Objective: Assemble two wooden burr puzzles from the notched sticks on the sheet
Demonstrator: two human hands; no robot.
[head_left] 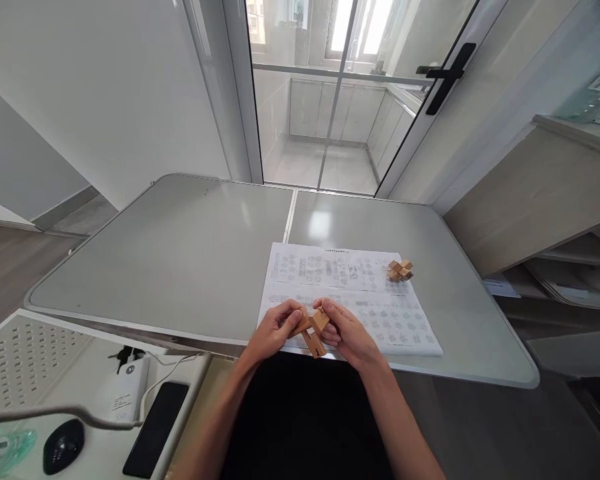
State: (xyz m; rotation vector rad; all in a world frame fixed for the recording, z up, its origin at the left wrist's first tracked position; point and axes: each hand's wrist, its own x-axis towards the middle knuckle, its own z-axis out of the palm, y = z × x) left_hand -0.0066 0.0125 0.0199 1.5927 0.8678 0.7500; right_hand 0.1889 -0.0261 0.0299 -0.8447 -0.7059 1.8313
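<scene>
Both hands at near edge of grey table (180,253). Left hand (275,331) & right hand (347,331): fingers curled shut on small notched light-wood puzzle pieces (313,330), pinched btwn them, over printed white instruction sheet (350,293). Assembled wooden burr puzzle (399,270) sits on sheet's far right corner, well apart.

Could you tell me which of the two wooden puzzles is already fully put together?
The wooden puzzle on the sheet, at its far right corner, is whole and untouched; the loose pieces are between both hands.
</scene>
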